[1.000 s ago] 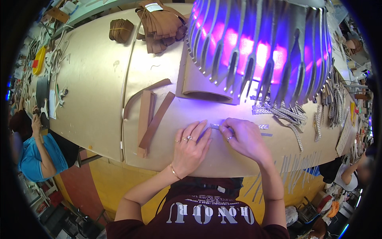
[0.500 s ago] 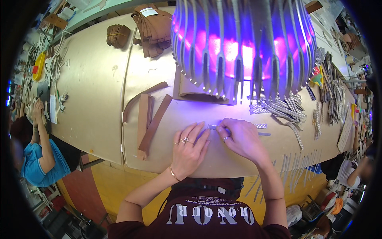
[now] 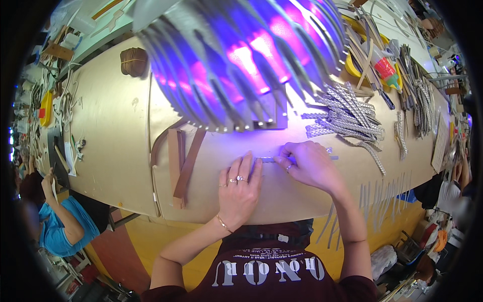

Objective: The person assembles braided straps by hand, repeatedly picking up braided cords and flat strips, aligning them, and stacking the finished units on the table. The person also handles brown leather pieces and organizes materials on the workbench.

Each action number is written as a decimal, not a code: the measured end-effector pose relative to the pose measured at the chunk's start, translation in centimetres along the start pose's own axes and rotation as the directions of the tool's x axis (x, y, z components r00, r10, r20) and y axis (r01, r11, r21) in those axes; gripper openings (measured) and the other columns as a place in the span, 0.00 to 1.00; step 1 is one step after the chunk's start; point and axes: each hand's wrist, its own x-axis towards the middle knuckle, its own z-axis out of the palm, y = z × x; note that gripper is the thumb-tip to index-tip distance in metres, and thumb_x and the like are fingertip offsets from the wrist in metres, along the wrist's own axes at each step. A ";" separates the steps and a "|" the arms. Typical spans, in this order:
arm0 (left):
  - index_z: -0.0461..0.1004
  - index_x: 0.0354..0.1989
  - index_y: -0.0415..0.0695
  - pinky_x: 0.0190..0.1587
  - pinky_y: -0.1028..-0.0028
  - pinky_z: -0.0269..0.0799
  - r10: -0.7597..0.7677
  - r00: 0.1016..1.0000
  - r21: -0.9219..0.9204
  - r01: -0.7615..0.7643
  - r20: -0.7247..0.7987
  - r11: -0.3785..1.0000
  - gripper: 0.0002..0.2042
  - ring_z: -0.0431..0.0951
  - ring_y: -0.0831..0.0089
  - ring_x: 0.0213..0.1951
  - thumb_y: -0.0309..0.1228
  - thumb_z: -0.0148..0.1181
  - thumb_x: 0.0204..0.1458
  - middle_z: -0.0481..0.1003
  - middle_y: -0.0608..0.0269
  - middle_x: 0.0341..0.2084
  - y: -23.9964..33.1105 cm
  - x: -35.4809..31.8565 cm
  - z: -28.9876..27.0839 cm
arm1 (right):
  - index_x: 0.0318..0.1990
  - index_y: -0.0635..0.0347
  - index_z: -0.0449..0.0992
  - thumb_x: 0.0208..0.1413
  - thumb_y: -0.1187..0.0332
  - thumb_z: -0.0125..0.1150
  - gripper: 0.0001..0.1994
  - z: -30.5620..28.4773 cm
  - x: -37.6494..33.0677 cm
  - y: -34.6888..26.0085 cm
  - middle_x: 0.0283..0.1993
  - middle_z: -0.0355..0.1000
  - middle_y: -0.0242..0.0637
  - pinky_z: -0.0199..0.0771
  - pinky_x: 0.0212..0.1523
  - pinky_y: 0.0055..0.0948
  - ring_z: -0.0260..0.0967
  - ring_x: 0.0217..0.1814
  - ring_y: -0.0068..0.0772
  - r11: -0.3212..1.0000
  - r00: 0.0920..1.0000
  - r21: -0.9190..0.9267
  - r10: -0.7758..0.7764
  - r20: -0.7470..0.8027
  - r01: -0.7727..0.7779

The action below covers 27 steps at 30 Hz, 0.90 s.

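Observation:
A narrow silvery braided strip [image 3: 266, 160] lies on the gold-coloured table in front of me, its right part passing under my right hand. My right hand [image 3: 311, 166] is closed, thumb and fingers pinched on the strip. Beside the strip's left end, my left hand [image 3: 240, 187] rests on the table with its fingers stretched out. Its fingertips are at that end; I cannot tell how firmly they press. A flat grey strip [image 3: 334, 158] shows just right of my right hand.
A finned lamp [image 3: 246, 60] with violet light hangs over the far side. Braided strips [image 3: 347, 118] are piled at right, with loose grey strips [image 3: 380, 199] along the near edge. Brown strips [image 3: 188, 163] lie left. A co-worker in blue [image 3: 70, 224] works at far left.
The view has shifted, so the lamp sits further left and more of the far right table shows. My hands stay at the strip, the right still pinching. The co-worker's hand at left is lower.

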 end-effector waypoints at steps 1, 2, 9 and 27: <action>0.74 0.53 0.43 0.53 0.60 0.62 0.004 1.000 0.018 -0.004 0.003 1.000 0.21 0.69 0.59 0.55 0.32 0.63 0.49 0.69 0.54 0.57 0.1 0.0 0.0 | 0.35 0.61 0.79 0.57 0.60 0.60 0.12 -0.2 0.0 0.3 0.30 0.77 0.46 0.72 0.35 0.43 0.76 0.32 0.49 1.000 1.000 -0.008 0.029 0.001 -0.029; 0.74 0.53 0.43 0.53 0.60 0.62 0.004 1.000 0.034 -0.005 0.013 0.999 0.21 0.69 0.60 0.56 0.32 0.63 0.49 0.69 0.54 0.57 0.1 0.0 0.1 | 0.35 0.61 0.79 0.57 0.60 0.60 0.12 -0.3 0.0 0.6 0.29 0.77 0.46 0.72 0.35 0.43 0.76 0.32 0.49 1.000 1.000 -0.003 -0.006 0.006 0.007; 0.74 0.53 0.40 0.52 0.61 0.64 0.046 0.999 0.088 -0.048 0.021 0.995 0.20 0.69 0.60 0.56 0.31 0.63 0.50 0.69 0.54 0.56 0.2 0.0 0.2 | 0.35 0.61 0.78 0.57 0.61 0.60 0.12 -0.1 -0.2 0.9 0.28 0.77 0.45 0.72 0.35 0.43 0.75 0.32 0.50 0.999 0.999 -0.008 -0.050 -0.020 0.050; 0.57 0.65 0.31 0.69 0.51 0.46 -0.015 0.973 -0.155 0.051 0.230 0.987 0.32 0.52 0.50 0.70 0.34 0.58 0.55 0.54 0.40 0.67 2.8 0.2 -0.1 | 0.33 0.60 0.78 0.57 0.60 0.58 0.12 1.0 -0.2 0.7 0.28 0.77 0.43 0.74 0.36 0.44 0.76 0.32 0.48 0.996 0.994 -0.074 -0.057 -0.088 0.051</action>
